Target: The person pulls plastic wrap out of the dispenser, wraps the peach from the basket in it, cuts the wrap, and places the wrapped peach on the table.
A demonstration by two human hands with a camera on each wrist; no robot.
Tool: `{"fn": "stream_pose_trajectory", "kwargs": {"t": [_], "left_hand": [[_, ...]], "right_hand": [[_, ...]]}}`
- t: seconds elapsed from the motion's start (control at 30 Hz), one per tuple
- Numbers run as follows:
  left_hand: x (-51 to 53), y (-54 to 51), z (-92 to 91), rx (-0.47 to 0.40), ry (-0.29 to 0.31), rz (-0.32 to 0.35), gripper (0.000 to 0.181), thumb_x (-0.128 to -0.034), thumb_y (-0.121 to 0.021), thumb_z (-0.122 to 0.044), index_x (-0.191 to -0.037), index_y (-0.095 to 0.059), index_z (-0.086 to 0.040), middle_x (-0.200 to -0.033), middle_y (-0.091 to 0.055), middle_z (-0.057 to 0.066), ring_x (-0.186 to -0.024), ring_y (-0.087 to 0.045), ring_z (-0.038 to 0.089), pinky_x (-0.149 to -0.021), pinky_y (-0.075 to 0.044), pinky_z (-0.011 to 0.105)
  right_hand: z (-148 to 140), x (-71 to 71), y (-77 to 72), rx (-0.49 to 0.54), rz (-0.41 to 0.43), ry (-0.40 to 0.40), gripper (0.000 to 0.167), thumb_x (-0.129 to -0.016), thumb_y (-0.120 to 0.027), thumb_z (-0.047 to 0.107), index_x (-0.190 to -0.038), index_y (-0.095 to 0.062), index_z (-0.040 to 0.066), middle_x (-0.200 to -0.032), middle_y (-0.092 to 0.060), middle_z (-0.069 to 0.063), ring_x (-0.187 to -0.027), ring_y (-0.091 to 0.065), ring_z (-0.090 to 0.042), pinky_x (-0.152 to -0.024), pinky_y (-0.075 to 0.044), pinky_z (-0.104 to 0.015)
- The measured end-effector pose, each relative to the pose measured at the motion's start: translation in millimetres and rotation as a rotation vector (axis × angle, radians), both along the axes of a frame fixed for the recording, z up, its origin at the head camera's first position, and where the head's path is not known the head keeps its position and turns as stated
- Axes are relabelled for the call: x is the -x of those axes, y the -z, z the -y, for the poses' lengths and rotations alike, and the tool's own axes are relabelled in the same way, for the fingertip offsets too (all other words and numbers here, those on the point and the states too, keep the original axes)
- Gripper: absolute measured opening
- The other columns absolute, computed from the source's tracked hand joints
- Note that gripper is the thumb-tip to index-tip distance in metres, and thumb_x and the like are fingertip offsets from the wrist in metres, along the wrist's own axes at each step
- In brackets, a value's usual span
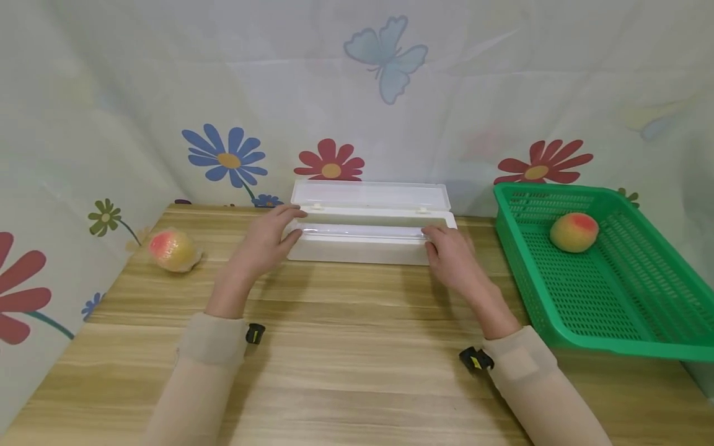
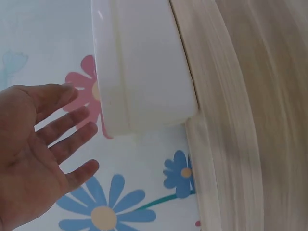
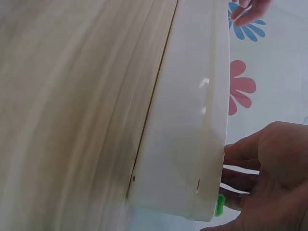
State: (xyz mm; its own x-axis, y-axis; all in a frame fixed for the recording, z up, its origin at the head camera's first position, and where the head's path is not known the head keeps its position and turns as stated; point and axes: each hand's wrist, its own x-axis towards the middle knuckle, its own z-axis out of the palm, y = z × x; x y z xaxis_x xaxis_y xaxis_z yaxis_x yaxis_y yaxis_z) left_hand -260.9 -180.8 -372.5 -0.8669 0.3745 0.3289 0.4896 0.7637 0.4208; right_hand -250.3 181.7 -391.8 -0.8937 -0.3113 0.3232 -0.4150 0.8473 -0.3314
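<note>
A long white cling film dispenser box (image 1: pixel 357 249) sits at the back of the wooden table, its lid (image 1: pixel 370 194) raised. Inside lies a shiny, pale roll (image 1: pixel 362 230) that looks like plastic film. My left hand (image 1: pixel 270 238) hovers by the box's left end, its fingers spread; the left wrist view shows that hand (image 2: pixel 36 144) apart from the box wall. At the right end is my right hand (image 1: pixel 454 257), fingertips by the roll's end. The right wrist view has the right hand (image 3: pixel 274 173) with loosely bent fingers at the box rim, holding nothing visible.
On the right stands a green plastic basket (image 1: pixel 532 303) with a peach (image 1: pixel 574 232) inside. Another peach (image 1: pixel 174 249), apparently wrapped in clear film, rests at the table's left edge. A flowered curtain (image 1: pixel 268 93) hangs behind the wooden table (image 1: pixel 346 347).
</note>
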Motion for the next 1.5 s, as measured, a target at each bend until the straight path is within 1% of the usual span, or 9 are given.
{"fn": "stream_pose_trajectory", "kwargs": {"t": [0.13,0.27,0.4,0.63,0.73,0.87,0.97,1.13,1.5], "left_hand": [[7.3,3.5,-13.3,-0.001,0.01,0.008,0.03,-0.1027,-0.06,-0.005,-0.132,-0.064,0.0,-0.148,-0.051,0.021,-0.139,-0.045,0.039,-0.114,-0.035,0.056],[12.9,7.4,-19.7,0.035,-0.037,0.046,0.029,-0.1032,-0.058,-0.005,-0.131,-0.066,-0.002,-0.148,-0.052,0.019,-0.14,-0.043,0.038,-0.111,-0.034,0.062],[15.3,10.0,-22.8,0.063,-0.081,0.058,0.027,-0.1027,-0.06,-0.006,-0.127,-0.069,-0.001,-0.137,-0.059,0.019,-0.132,-0.05,0.038,-0.105,-0.038,0.062],[15.6,10.5,-25.3,0.014,-0.118,0.005,0.013,-0.0987,-0.067,-0.006,-0.105,-0.075,0.002,-0.11,-0.069,0.018,-0.107,-0.064,0.035,-0.097,-0.049,0.048],[15.6,10.7,-25.9,0.009,-0.125,0.0,0.011,-0.0987,-0.067,-0.005,-0.103,-0.075,0.002,-0.105,-0.069,0.016,-0.101,-0.064,0.033,-0.093,-0.051,0.045],[16.5,12.0,-26.7,-0.023,-0.14,0.008,0.011,-0.1006,-0.065,-0.005,-0.105,-0.073,0.001,-0.104,-0.068,0.015,-0.099,-0.064,0.032,-0.092,-0.052,0.043],[17.5,13.5,-27.3,-0.058,-0.147,0.006,0.01,-0.1015,-0.063,-0.004,-0.106,-0.071,0.001,-0.105,-0.068,0.016,-0.099,-0.064,0.031,-0.093,-0.052,0.042],[18.0,14.8,-29.4,-0.1,-0.152,0.004,0.009,-0.1019,-0.062,-0.004,-0.106,-0.068,0.002,-0.103,-0.069,0.016,-0.095,-0.063,0.031,-0.092,-0.053,0.043],[19.3,14.3,-31.9,-0.178,-0.188,0.009,0.012,-0.1028,-0.062,-0.006,-0.108,-0.068,0.004,-0.102,-0.068,0.018,-0.092,-0.062,0.031,-0.088,-0.054,0.041]], "right_hand": [[-1.1,-0.1,-1.2,-0.034,0.039,0.019,0.027,-0.101,-0.056,0.0,-0.125,-0.067,-0.007,-0.124,-0.065,-0.026,-0.112,-0.058,-0.049,-0.098,-0.036,-0.071],[-0.1,-0.1,-1.6,-0.038,0.047,0.011,0.026,-0.102,-0.056,0.002,-0.123,-0.068,-0.006,-0.123,-0.066,-0.025,-0.114,-0.058,-0.048,-0.098,-0.036,-0.071],[0.6,1.2,-1.7,-0.025,0.034,0.006,0.023,-0.101,-0.057,0.001,-0.119,-0.069,-0.007,-0.119,-0.066,-0.026,-0.112,-0.059,-0.049,-0.096,-0.039,-0.07],[0.5,4.8,-1.3,-0.001,-0.015,-0.01,0.018,-0.097,-0.061,-0.001,-0.11,-0.071,-0.01,-0.109,-0.068,-0.028,-0.102,-0.063,-0.049,-0.087,-0.049,-0.061],[0.0,5.1,-1.7,0.035,-0.014,-0.018,0.017,-0.096,-0.062,-0.002,-0.108,-0.071,-0.011,-0.107,-0.068,-0.028,-0.1,-0.064,-0.049,-0.088,-0.05,-0.058],[-0.9,5.3,-2.3,0.093,-0.016,-0.007,0.017,-0.096,-0.062,-0.003,-0.106,-0.073,-0.011,-0.105,-0.069,-0.028,-0.1,-0.064,-0.047,-0.091,-0.05,-0.057],[-1.2,6.2,-2.1,0.122,-0.044,0.006,0.015,-0.096,-0.063,-0.003,-0.103,-0.074,-0.01,-0.102,-0.071,-0.026,-0.097,-0.066,-0.045,-0.089,-0.051,-0.055],[-2.9,8.1,-0.2,0.127,-0.089,0.044,0.012,-0.095,-0.067,-0.001,-0.099,-0.077,-0.006,-0.098,-0.074,-0.021,-0.092,-0.07,-0.04,-0.085,-0.053,-0.053],[-1.1,15.5,2.6,0.17,-0.021,0.097,0.012,-0.102,-0.061,0.003,-0.1,-0.069,-0.007,-0.091,-0.069,-0.021,-0.082,-0.065,-0.036,-0.076,-0.053,-0.05]]}}
